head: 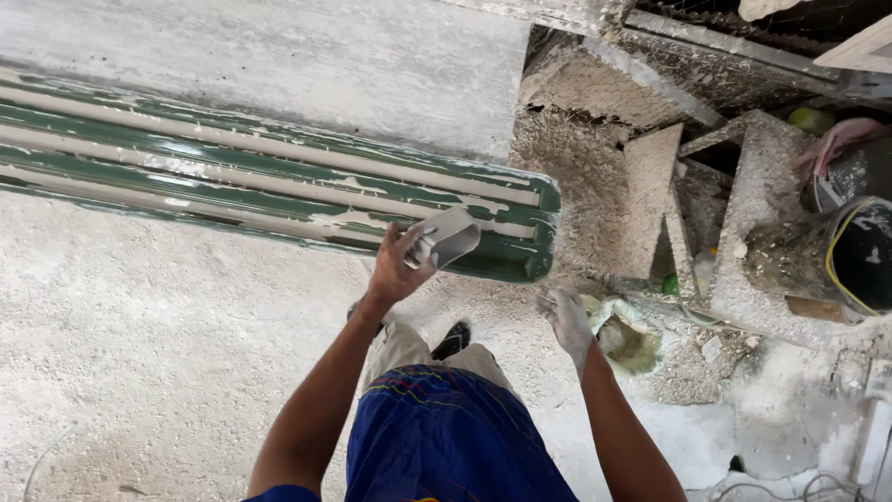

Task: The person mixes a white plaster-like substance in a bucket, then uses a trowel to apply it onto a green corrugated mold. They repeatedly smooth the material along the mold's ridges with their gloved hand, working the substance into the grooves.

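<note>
A long green moulded board (232,181) with ridges and patches of pale filler lies across the upper left, ending near the middle. My left hand (398,267) grips a flat grey scraper blade (449,236) and presses it on the board's near edge close to its right end. My right hand (567,316), coated in white putty, hangs below and to the right of the board's end, fingers loosely curled; whether it holds a thin tool I cannot tell.
Dusty concrete floor (139,335) spreads on the left. Sawdust-covered wooden offcuts (650,195) and debris pile up on the right, with a crumpled putty bag (627,335), a dark bucket (859,256) and a cable (790,488) at the lower right.
</note>
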